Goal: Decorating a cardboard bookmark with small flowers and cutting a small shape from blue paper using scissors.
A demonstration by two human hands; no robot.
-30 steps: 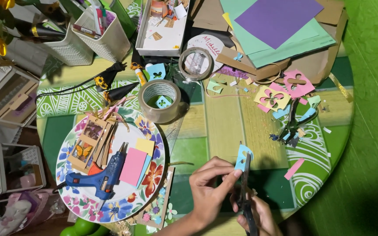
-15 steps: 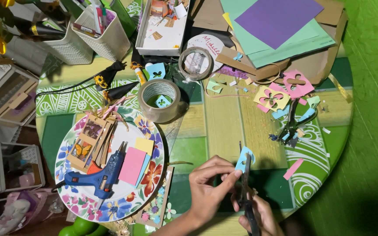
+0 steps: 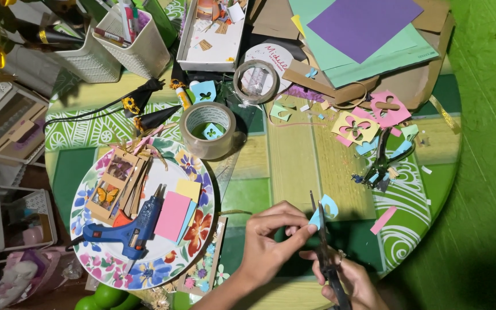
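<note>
We have the left hand (image 3: 271, 244) pinching a small light-blue paper piece (image 3: 326, 209) between thumb and fingertips, holding it up just above the table's near edge. The right hand (image 3: 348, 281) is closed around the handles of dark scissors (image 3: 324, 247), blades pointing away from us and meeting the paper's left edge. Step in hand, as we judge it: trimming the outline of the blue cut-out, mid-cut. The next move would seem to call for turning the paper a little with the left fingers so the blades can follow the curve, with short snips and not one long bite (the piece is small and would tear or slip easily). The paper itself looks thin, pale blue, with a rounded upper lobe and a curved notch in it; its lower part is hidden behind the fingers and blades, so we cannot tell the full shape. Left of the hands sits a flowered round plate (image 3: 96, 261) carrying a blue glue gun (image 3: 124, 229), pink and yellow note squares (image 3: 176, 209) and some wooden frames (image 3: 119, 181). Beyond it stands a roll of wide tape (image 3: 208, 131). To the right, pink and yellow paper with butterfly-shaped cut-outs (image 3: 368, 117) lies on the green round table (image 3: 294, 158), well apart from the hands.
</note>
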